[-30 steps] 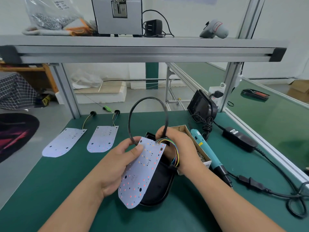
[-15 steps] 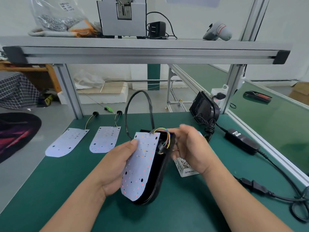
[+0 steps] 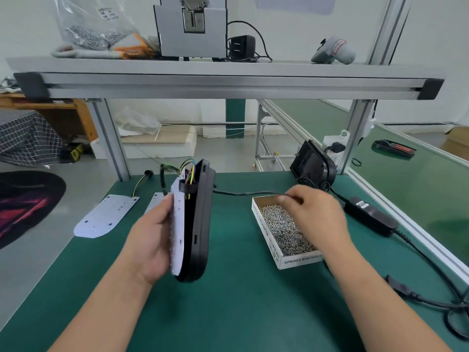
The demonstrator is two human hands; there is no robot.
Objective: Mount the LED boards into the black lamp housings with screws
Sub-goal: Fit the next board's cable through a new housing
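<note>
- No screw is in yet, as far as I can judge: the LED board [image 3: 176, 224] lies loosely against the open side of the black lamp housing [image 3: 200, 224]. Its top edge leans away, and coloured wires [image 3: 189, 168] loop between the two.
- Seating the board flat, driving the screws and doing the other boards all remain.
- Two spare LED boards [image 3: 106, 215] lie flat on the green mat [image 3: 241, 301] to the left and behind, apart from any housing. The nearer one is partly hidden by the held assembly.
- The left hand [image 3: 149, 245] grips the board and housing together, with the thumb on the board's face. They stand on edge, the rounded lower end at the mat.
- The right hand [image 3: 314, 214] is well apart from the housing, above the far end of the open screw box [image 3: 299, 261].
- Its fingers are curled and seem to pinch the black cable [image 3: 241, 193], which runs from behind the housing to that hand. Blur hides the exact grip.
- The box is full of small screws [image 3: 284, 229], just under the right hand.
</note>
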